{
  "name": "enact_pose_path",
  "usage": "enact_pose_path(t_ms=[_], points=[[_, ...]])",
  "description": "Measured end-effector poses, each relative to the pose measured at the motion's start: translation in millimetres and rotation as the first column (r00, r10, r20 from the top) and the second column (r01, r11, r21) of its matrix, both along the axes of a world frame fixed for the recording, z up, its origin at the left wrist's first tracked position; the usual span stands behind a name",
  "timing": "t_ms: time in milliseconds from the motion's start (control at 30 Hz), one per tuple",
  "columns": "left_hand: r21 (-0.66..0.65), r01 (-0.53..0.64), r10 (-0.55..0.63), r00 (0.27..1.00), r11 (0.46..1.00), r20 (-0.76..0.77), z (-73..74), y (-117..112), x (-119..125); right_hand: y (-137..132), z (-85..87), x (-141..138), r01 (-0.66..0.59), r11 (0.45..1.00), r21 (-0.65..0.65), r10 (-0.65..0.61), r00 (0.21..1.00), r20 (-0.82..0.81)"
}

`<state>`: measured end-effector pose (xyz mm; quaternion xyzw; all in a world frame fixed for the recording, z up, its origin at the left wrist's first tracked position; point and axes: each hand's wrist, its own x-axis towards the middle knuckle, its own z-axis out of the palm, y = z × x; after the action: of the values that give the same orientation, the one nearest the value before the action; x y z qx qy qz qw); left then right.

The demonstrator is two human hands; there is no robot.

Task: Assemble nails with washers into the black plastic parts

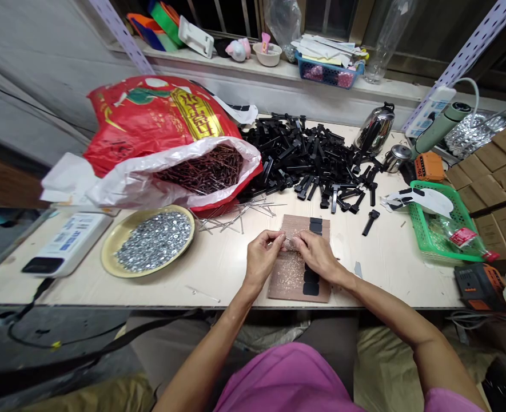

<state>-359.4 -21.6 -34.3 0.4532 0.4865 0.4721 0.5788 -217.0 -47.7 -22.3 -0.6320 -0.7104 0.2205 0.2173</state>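
Note:
Both my hands meet over a brown board (pixel 287 274), fingertips almost touching. My left hand (pixel 261 257) is closed in a pinch on a thin metal pin (pixel 287 238), whose short shiny length shows between the hands. My right hand (pixel 317 254) is closed at the pin's other end; what its fingers hold is hidden. A row of black rounded pads (pixel 311 288) runs along the board's right side, partly covered by my right hand. Pale specks dot the board's surface. Several loose long pins (pixel 239 217) lie beyond my left hand.
A yellow dish (pixel 107 260) of metal washers and a white power unit (pixel 70 240) stand at left. Behind are a red bag (pixel 150 120) full of pins and a heap of black plastic parts (pixel 299 151). A green basket (pixel 419 229) and orange-black battery (pixel 478 286) sit right.

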Motion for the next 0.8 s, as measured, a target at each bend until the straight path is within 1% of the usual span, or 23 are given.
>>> enact_pose_path(t_ms=[33, 67, 100, 167, 233, 300, 367, 400, 467, 500, 533, 567, 600, 700, 733, 767, 800], points=[[0.007, -0.003, 0.003, 1.0, 1.0, -0.005, -0.7, 0.0, 0.0, 1.7, -0.8, -0.1, -0.007, 0.998, -0.068, 0.002, 0.997, -0.076], [0.011, -0.007, 0.007, 1.0, 1.0, -0.01, -1.2, 0.1, 0.1, 2.9, -1.3, -0.2, -0.012, 0.995, -0.098, -0.001, 0.991, -0.132], [0.012, -0.016, 0.016, 1.0, 1.0, -0.014, -1.5, 0.4, 0.3, 3.2, -1.5, -0.6, -0.008, 0.996, -0.084, -0.006, 0.987, -0.162], [0.01, -0.042, 0.043, 0.999, 0.999, -0.018, -2.0, 0.9, 1.0, 1.4, -0.7, -1.7, 0.006, 0.999, 0.039, -0.001, 0.99, -0.14], [0.01, -0.064, 0.064, 0.998, 0.998, -0.017, -2.3, 1.2, 2.3, -1.8, 0.8, -3.3, -0.005, 0.989, 0.15, 0.013, 0.998, -0.056], [0.014, -0.087, 0.087, 0.996, 0.996, -0.015, -2.5, 0.9, 4.2, -3.4, 1.8, -5.2, -0.012, 0.984, 0.177, 0.011, 1.0, 0.003], [0.021, -0.112, 0.113, 0.994, 0.993, -0.014, -2.4, 0.1, 6.0, -1.2, 1.4, -6.8, 0.017, 0.99, 0.138, -0.011, 0.999, -0.042], [0.023, -0.125, 0.126, 0.992, 0.992, -0.012, -2.2, -0.3, 6.5, 1.2, 0.7, -7.3, 0.03, 0.996, 0.085, -0.021, 0.994, -0.108], [0.016, -0.132, 0.132, 0.991, 0.991, -0.008, -1.2, -0.6, 6.2, 6.7, -0.6, -7.6, 0.037, 0.997, -0.062, -0.052, 0.965, -0.258], [0.006, -0.122, 0.122, 0.992, 0.992, -0.006, -0.5, -0.4, 5.4, 8.8, -0.9, -7.4, 0.033, 0.991, -0.128, -0.072, 0.948, -0.31], [-0.006, -0.105, 0.105, 0.995, 0.994, -0.001, 0.2, 0.0, 4.1, 10.1, -0.8, -7.0, 0.033, 0.986, -0.165, -0.087, 0.939, -0.332], [-0.018, -0.08, 0.08, 0.997, 0.997, 0.006, 1.0, 0.7, 2.6, 10.4, -0.2, -6.7, 0.04, 0.986, -0.162, -0.092, 0.941, -0.325], [-0.029, -0.053, 0.054, 0.998, 0.998, 0.013, 1.7, 1.5, 0.9, 9.7, 0.8, -6.3, 0.053, 0.991, -0.123, -0.088, 0.952, -0.294], [-0.043, -0.008, 0.01, 0.999, 0.999, 0.038, 2.4, 4.3, -2.9, 5.5, 4.2, -5.9, 0.076, 0.996, 0.037, -0.067, 0.979, -0.193], [-0.045, -0.005, 0.007, 0.999, 0.999, 0.045, 2.1, 5.0, -3.5, 4.7, 4.8, -5.7, 0.079, 0.996, 0.042, -0.069, 0.978, -0.199], [-0.047, -0.003, 0.005, 0.999, 0.999, 0.05, 1.4, 5.6, -3.7, 4.7, 4.9, -5.4, 0.077, 0.997, 0.004, -0.074, 0.969, -0.237], [-0.045, 0.002, 0.0, 0.999, 0.999, 0.05, 0.5, 6.0, -3.7, 5.4, 4.6, -4.9, 0.065, 0.995, -0.069, -0.083, 0.95, -0.3]])
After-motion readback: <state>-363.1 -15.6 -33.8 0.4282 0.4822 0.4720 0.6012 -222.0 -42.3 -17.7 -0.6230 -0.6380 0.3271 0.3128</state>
